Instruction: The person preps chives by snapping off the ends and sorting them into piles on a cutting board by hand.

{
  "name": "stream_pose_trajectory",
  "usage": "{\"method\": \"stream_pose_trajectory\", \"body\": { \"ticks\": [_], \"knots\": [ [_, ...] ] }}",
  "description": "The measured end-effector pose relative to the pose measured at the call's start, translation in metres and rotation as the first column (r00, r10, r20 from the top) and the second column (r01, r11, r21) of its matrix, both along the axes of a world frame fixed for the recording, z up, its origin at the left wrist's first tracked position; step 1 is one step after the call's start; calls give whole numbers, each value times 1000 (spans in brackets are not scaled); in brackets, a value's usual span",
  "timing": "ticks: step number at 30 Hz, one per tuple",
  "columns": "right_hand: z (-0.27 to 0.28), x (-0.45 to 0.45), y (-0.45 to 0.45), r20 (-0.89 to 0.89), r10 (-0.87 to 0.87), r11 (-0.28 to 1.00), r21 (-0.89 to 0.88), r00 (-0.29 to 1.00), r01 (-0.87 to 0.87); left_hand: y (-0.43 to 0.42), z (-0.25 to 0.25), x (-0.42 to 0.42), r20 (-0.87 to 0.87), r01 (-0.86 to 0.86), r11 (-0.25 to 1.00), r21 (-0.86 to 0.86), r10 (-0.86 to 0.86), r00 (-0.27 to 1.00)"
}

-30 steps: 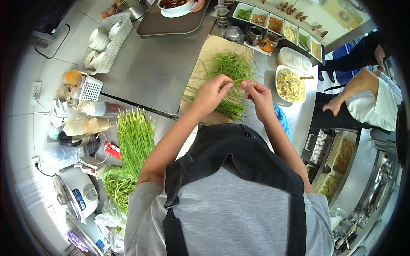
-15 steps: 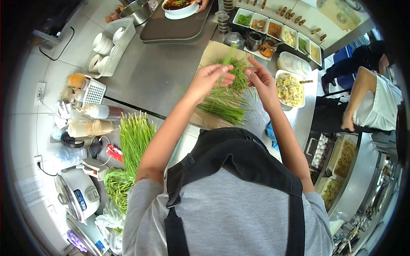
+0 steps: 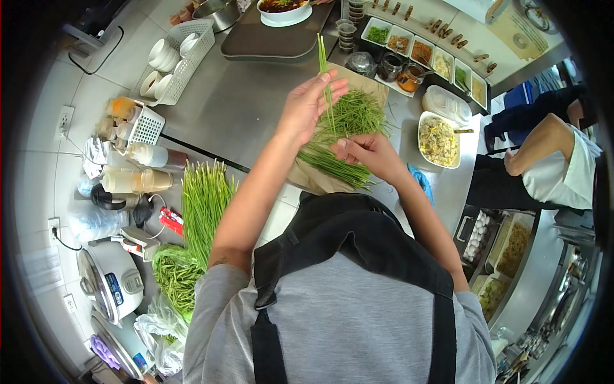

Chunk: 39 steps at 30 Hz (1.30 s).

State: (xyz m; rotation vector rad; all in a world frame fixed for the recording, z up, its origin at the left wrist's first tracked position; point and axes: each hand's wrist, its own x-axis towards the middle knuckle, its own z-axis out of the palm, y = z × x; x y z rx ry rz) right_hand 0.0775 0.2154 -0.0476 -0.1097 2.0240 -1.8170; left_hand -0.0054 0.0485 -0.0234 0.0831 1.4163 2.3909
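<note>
My left hand [image 3: 308, 105] is closed around a few long green chive stems [image 3: 322, 52], held upright above the counter with their tips rising past the fingers. Lower and to the right, my right hand [image 3: 374, 155] is pinched, thumb against fingers, near the lower ends of those stems; what sits in the pinch is too small to make out. Beneath both hands, a loose pile of cut greens [image 3: 361, 114] lies on brown paper [image 3: 348, 73]. A straighter bundle of chives [image 3: 339, 169] lies at the paper's near side, partly under my right hand.
At left stand a large bunch of chives [image 3: 206, 201], a bag of cut green pieces [image 3: 176, 275] and a rice cooker [image 3: 118, 281]. A bowl of yellow-white food [image 3: 439, 142], jars [image 3: 409, 78] and topping trays [image 3: 422, 51] are at right. Another person [image 3: 553, 153] stands beyond.
My right hand has moved down and left from beside the pile into a pinch. My left hand still holds stems, now more upright. The other person's hand has left the soup bowl.
</note>
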Motion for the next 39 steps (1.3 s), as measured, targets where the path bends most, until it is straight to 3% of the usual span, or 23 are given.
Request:
{"method": "stream_pose_trajectory", "body": {
  "ticks": [1,4,10,16,17,19,22,28,31,34,35,36,37,39],
  "knots": [
    [-2,2,-2,-30,-5,999,49,1000,6,1,1,2,-8,-15,1000,-9,15,1000],
    [-10,0,-1,-10,-109,993,-51,994,109,3,1,6,-39,-32,999,-33,30,999],
    [-8,-7,-4,77,-139,971,-185,987,152,6,-3,9,-108,-43,996,-75,35,994],
    [-8,-12,-20,-60,-139,987,-92,988,133,10,-4,16,-149,-77,990,-115,60,987],
    [-11,-12,-21,-9,-179,965,-196,984,174,11,-4,16,-150,-76,991,-107,60,987],
    [-16,-13,-23,107,-238,884,-389,965,261,11,-6,17,-139,-102,993,-63,92,986],
    [-18,-16,-22,446,-158,597,-667,881,446,14,-9,22,-114,-153,987,-46,147,983],
    [-49,-22,-15,612,-32,259,-758,790,598,17,-20,21,-75,-290,955,61,295,953],
    [-54,-22,-4,606,-162,317,-715,779,623,6,-14,15,-114,-318,945,69,325,939],
    [-35,-33,3,347,-399,715,-461,849,525,-3,-11,14,-143,-300,954,8,298,944],
    [-44,-40,10,96,-440,858,-250,893,450,-4,-11,14,-151,-288,957,-15,283,947],
    [-47,-48,15,-157,-394,917,4,906,399,-3,-12,14,-148,-284,958,-32,277,949],
    [-52,-52,18,-381,-266,886,267,886,380,-3,-14,16,-146,-281,959,-48,271,951],
    [-44,-54,18,-325,-281,924,163,903,346,-2,-14,17,-128,-269,960,-78,258,958]
  ]
}}
